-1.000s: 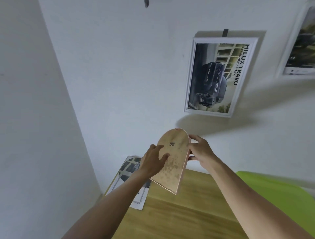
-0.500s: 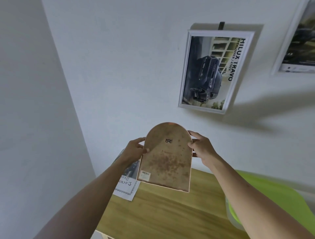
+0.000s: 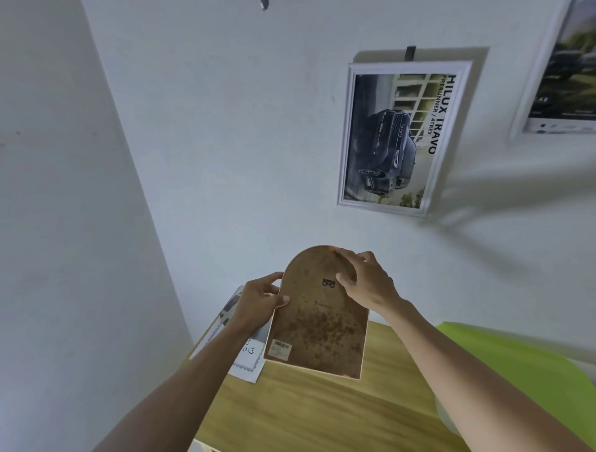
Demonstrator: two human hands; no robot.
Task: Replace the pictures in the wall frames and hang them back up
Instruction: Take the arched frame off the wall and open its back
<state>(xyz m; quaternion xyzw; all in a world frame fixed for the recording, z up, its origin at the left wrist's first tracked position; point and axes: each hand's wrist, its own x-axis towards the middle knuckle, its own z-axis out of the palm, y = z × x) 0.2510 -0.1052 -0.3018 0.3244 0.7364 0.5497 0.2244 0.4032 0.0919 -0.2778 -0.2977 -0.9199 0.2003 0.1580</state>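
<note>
I hold an arched frame (image 3: 317, 326) with its stained brown back facing me, a small metal hanger near its top and a barcode sticker at its lower left. My left hand (image 3: 258, 301) grips its left edge. My right hand (image 3: 364, 280) grips the upper right of the arch, thumb beside the hanger. A white rectangular frame (image 3: 403, 137) with a dark truck picture hangs on the wall from a black hook. A second white frame (image 3: 561, 71) hangs at the far right, partly cut off. A loose printed picture (image 3: 248, 361) lies on the table under my left hand.
A wooden table (image 3: 309, 416) stands against the white wall in a corner. A lime-green lidded bin (image 3: 522, 371) sits at its right. A dark hook (image 3: 264, 4) sticks out of the wall at the top, left of the hanging frames.
The arched frame has turned from edge-on to flat with its back toward me. My right hand has slid from the frame's right side up onto the arch near the hanger.
</note>
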